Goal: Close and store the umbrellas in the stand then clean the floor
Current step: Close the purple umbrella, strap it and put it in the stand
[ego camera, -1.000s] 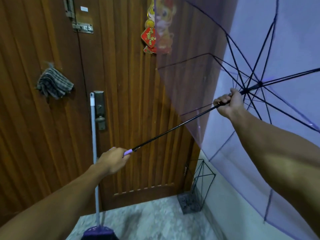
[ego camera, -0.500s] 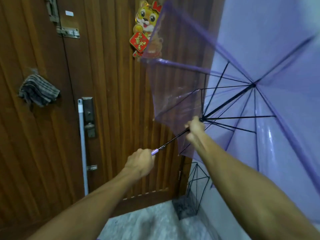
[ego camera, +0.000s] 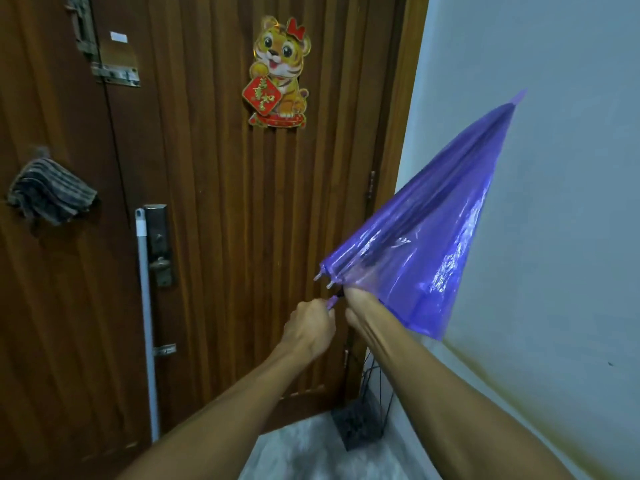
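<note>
Head view. I see the purple umbrella (ego camera: pixel 426 233) folded down into a loose cone, tip pointing up and right against the pale wall (ego camera: pixel 554 168), rib ends bunched at its lower left. The canopy is translucent, creased, not wrapped tight.

Left hand (ego camera: pixel 308 329): fingers curled round the lilac handle end, which pokes out at the top of the fist. I read this as a firm grip.

Right hand (ego camera: pixel 358 299): at the mouth of the canopy, just beside the left hand, around the shaft; fingers mostly hidden by the plastic, so I cannot tell the grip for certain.

Umbrella stand (ego camera: pixel 360 420): black wire, on the marble floor (ego camera: pixel 294 455) in the corner where the wooden door (ego camera: pixel 225 202) meets the wall, below both forearms.

Also noted: mop pole (ego camera: pixel 145 306) leaning upright against the door beside the lock plate (ego camera: pixel 158 244); striped cloth (ego camera: pixel 52 195) hanging at the door's left edge; tiger decoration (ego camera: pixel 277 74) on the door's upper part.
</note>
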